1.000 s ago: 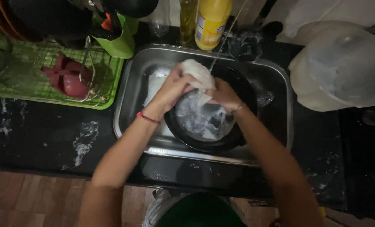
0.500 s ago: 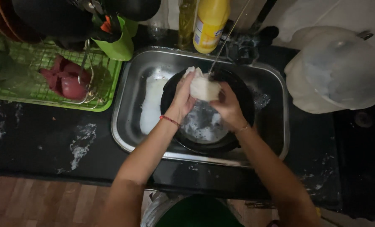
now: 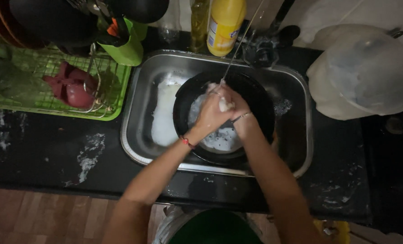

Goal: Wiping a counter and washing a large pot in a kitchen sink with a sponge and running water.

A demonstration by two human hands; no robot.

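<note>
Both hands, left [image 3: 209, 113] and right [image 3: 237, 108], squeeze a soapy white sponge [image 3: 224, 105] with tight fingers over the black pan [image 3: 256, 97] in the sink [image 3: 140, 97].

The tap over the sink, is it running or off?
Running: a thin stream of water falls onto the clasped hands above the black pan.

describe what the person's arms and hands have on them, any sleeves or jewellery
Both forearms are bare, with no sleeves in view. The left hand has a thin red band around its wrist. The right hand has a thin, pale, metallic-looking bracelet at the wrist. No gloves.
</note>
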